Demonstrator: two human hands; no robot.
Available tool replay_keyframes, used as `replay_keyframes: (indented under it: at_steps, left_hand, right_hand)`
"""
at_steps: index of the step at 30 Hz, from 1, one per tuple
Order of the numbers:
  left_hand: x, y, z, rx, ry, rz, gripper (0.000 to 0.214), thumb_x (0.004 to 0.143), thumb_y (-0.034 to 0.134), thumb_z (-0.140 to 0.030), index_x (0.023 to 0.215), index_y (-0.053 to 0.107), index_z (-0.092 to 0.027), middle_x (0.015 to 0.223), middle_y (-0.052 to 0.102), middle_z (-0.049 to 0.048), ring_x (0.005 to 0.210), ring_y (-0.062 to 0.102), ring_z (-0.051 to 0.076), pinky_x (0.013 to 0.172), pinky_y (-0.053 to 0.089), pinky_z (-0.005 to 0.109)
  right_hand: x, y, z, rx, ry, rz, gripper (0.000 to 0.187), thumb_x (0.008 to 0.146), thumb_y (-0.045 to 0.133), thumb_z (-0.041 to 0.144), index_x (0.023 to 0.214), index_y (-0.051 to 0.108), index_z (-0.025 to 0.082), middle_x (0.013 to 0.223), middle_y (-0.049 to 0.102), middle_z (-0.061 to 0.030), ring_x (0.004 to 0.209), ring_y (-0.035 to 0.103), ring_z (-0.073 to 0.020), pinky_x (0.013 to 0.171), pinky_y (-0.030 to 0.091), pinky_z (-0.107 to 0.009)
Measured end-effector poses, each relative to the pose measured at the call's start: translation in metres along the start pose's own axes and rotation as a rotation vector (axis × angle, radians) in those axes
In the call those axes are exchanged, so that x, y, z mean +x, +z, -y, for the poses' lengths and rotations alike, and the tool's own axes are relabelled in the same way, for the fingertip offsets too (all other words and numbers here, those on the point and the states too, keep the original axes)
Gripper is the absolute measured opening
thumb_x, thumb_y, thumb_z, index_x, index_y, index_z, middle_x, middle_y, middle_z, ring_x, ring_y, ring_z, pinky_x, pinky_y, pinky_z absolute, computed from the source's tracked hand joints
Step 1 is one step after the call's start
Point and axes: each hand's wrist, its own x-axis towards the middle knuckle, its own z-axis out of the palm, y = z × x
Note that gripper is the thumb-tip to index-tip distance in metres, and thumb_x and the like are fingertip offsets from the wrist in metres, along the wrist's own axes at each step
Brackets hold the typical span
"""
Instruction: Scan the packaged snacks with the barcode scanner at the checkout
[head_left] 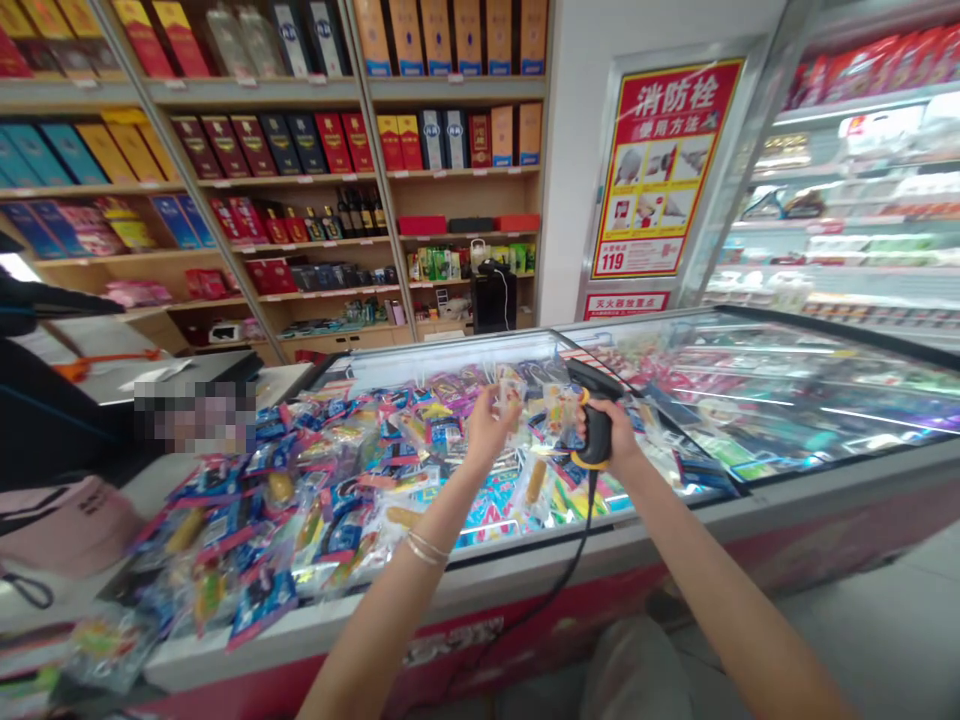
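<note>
My left hand [486, 425] is raised over the open chest freezer [525, 560] and pinches a small clear-wrapped ice pop packet [511, 388] by its edge. My right hand [611, 435] is wrapped round the handle of a black barcode scanner [592, 415] with a yellow collar. The scanner's head points left at the packet, and its black cable [577, 560] hangs down over the freezer's front rim. A thin bracelet sits on my left wrist. Below both hands lie several colourful wrapped ice creams [315, 500].
The freezer's right half is covered by a sliding glass lid [750, 400]. Wooden shelves of boxed bottles [300, 140] fill the back wall. A red fire-hydrant poster [660, 170] hangs beside an open chiller [862, 200]. A pink cap [67, 525] lies at the left.
</note>
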Motion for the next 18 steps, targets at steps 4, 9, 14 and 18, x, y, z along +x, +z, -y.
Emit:
replay_keyframes:
  at_steps: [4, 9, 14, 18]
  left_hand:
    - [-0.018, 0.057, 0.011, 0.14, -0.079, 0.107, 0.045, 0.076, 0.069, -0.026, 0.119, 0.059, -0.018, 0.113, 0.064, 0.0119, 0.084, 0.063, 0.019, 0.081, 0.051, 0.035]
    - [-0.034, 0.076, 0.019, 0.479, 0.187, 0.154, 0.042, 0.088, 0.053, -0.028, 0.128, 0.055, -0.016, 0.129, 0.053, 0.0202, 0.12, 0.051, 0.032, 0.1, 0.042, 0.048]
    - [-0.043, 0.077, 0.033, 0.602, 0.222, 0.229, 0.048, 0.093, 0.042, -0.038, 0.137, 0.049, -0.02, 0.147, 0.04, 0.0198, 0.136, 0.036, 0.04, 0.107, 0.031, 0.06]
    - [-0.042, 0.081, 0.043, 0.59, 0.188, 0.295, 0.053, 0.094, 0.04, -0.035, 0.143, 0.04, -0.016, 0.149, 0.038, 0.0184, 0.142, 0.029, 0.033, 0.113, 0.031, 0.052]
  right_hand:
    - [-0.01, -0.058, 0.004, 0.02, -0.001, -0.127, 0.022, 0.059, 0.068, 0.032, 0.071, 0.054, 0.019, 0.055, 0.052, 0.0034, 0.041, 0.046, -0.0081, 0.037, 0.037, -0.019]
    - [-0.013, -0.095, -0.001, 0.067, -0.006, -0.21, 0.019, 0.061, 0.067, 0.03, 0.071, 0.055, 0.02, 0.054, 0.051, 0.0028, 0.043, 0.046, -0.0085, 0.039, 0.039, -0.019]
    - [-0.014, -0.097, -0.007, 0.075, 0.027, -0.217, 0.013, 0.07, 0.062, 0.029, 0.067, 0.055, 0.019, 0.056, 0.051, 0.0001, 0.045, 0.047, -0.0085, 0.041, 0.039, -0.02]
    - [-0.013, -0.098, -0.01, 0.039, 0.061, -0.219, 0.018, 0.063, 0.068, 0.031, 0.065, 0.054, 0.019, 0.055, 0.053, -0.0001, 0.044, 0.048, -0.0101, 0.038, 0.04, -0.021]
